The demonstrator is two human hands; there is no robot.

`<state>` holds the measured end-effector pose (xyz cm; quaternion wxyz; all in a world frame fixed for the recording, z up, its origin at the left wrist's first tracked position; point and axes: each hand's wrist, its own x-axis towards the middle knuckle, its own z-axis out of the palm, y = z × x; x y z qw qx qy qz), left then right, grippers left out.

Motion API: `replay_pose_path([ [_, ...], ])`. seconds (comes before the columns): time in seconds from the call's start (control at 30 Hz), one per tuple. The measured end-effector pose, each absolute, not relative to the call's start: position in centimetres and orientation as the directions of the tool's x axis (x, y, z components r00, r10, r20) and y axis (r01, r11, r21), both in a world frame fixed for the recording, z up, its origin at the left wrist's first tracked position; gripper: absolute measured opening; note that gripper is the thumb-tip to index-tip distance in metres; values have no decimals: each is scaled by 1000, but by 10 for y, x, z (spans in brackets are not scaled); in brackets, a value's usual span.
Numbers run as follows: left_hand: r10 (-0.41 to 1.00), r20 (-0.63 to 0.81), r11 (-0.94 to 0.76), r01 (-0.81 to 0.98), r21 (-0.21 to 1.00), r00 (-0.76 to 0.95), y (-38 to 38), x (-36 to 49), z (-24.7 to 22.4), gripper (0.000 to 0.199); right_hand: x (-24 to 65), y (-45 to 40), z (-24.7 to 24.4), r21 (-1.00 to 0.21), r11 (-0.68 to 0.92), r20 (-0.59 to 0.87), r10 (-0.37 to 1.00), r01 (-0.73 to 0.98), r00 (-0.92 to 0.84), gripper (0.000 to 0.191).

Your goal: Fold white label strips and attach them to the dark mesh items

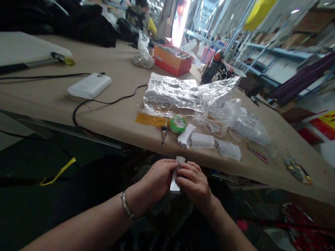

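Between my two hands, just off the table's front edge, is a small stack of white paper strips (175,185). My left hand (159,177) wears a bracelet and pinches the stack from its left side. The fingers of my right hand (194,179) curl over it from the right. Beyond them on the table lie three piles of similar white strips: a fanned pile (186,136), a middle pile (202,141) and a right pile (229,150). Close to these sit a green-edged roll (178,124) and a thin pointed tool (164,135) with a metal tip.
Clear plastic packs (171,92) lie behind the piles, near an orange box (172,59) of small parts. A white power bank (90,86) with a black cable rests left. Pink-handled tweezers (258,154) and yellow-handled cutters (297,170) lie right. A person (137,17) is far back.
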<state>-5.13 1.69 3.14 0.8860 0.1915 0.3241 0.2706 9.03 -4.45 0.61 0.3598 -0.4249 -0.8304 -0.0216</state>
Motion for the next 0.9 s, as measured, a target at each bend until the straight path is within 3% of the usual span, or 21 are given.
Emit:
replay_pose_path([
  [0.27,593,-453,780,-335,529,665,15,-56,29,14,94,-42,6,-260,667,588,683,698,-434,17],
  [0.43,588,-477,787,-323,526,653,14,-54,28,6,91,-47,7,-280,667,600,683,691,-417,17],
  [0.5,578,-517,795,-291,533,631,14,-54,31,9,101,-50,8,-286,644,589,702,709,-400,24],
  [0.57,572,-586,800,-233,552,574,15,-54,33,11,123,-53,7,-259,533,600,742,805,-299,36],
  [0.67,563,-653,805,-156,573,507,16,-55,35,9,167,-57,2,-155,124,625,780,980,0,50],
  [0.73,559,-656,804,-139,578,507,17,-54,33,8,193,-60,-4,-62,-98,599,792,993,116,60],
  [0.8,551,-654,807,-132,576,517,16,-53,31,9,209,-63,-11,14,-168,544,829,986,133,56],
  [0.9,549,-654,808,-129,575,521,15,-52,27,9,220,-67,-18,47,-127,527,846,991,84,40],
])
